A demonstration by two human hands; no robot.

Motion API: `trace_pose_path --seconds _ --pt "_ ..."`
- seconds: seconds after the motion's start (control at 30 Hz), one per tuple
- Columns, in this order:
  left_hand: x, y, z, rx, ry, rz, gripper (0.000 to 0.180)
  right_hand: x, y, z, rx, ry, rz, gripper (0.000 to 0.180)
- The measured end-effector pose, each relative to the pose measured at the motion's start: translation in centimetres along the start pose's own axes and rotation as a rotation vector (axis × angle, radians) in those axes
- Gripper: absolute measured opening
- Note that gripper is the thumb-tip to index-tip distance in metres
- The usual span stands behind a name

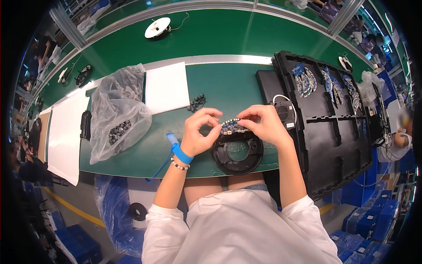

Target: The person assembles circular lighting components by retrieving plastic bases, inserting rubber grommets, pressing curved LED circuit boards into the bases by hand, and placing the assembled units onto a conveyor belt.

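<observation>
A small curved blue circuit board [233, 126], judged light, stiff and fragile, is being pinched at its ends by left hand [198, 132] and right hand [266, 125] fingers, above a black plastic ring housing [238, 152] on the green desk [220, 83]; edges are being favoured.

Head cam, looking straight down from above

Just one fisheye view, worn on the head, facing down at the green desk [228, 83] from close up. Both forearms come in from the lower edge, lap at the bottom of the frame, hands near centre. Straight edges bend toward the rim, and neighbouring stations curl along the upper corners.
</observation>
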State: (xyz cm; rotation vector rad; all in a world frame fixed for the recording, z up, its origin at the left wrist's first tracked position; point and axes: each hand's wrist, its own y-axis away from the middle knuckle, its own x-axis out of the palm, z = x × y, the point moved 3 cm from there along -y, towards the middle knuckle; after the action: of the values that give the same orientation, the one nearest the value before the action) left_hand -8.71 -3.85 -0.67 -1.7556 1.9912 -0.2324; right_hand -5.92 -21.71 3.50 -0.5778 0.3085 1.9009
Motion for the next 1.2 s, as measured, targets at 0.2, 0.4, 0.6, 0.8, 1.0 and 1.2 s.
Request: trace_pose_path --seconds 0.2,0.4,0.6,0.8,1.0,1.2 --pt "0.4 0.4 0.8 -0.060 -0.100 0.142 0.007 1.1 -0.5 -2.4 0.152 -0.016 0.097 0.015" --pt "0.3 0.4 1.4 -0.179 -0.185 0.196 0.011 1.5 -0.7 -2.3 0.079 0.124 0.109 0.015" --pt "0.4 0.4 1.6 -0.064 -0.240 0.239 0.016 1.5 -0.7 -2.5 -0.012 0.184 0.113 0.014" --pt "0.5 0.4 1.1 -0.072 -0.277 0.276 0.017 1.6 -0.5 -2.5 -0.044 0.195 0.050 0.011" --pt "0.5 0.3 0.8 -0.096 -0.283 0.259 0.019 1.1 2.4 -0.6 -0.113 0.110 -0.291 0.010" --pt "0.2 -0.2 0.3 -0.040 -0.193 0.117 0.020 1.4 8.3 -1.7 -0.440 0.049 -0.842 0.014"
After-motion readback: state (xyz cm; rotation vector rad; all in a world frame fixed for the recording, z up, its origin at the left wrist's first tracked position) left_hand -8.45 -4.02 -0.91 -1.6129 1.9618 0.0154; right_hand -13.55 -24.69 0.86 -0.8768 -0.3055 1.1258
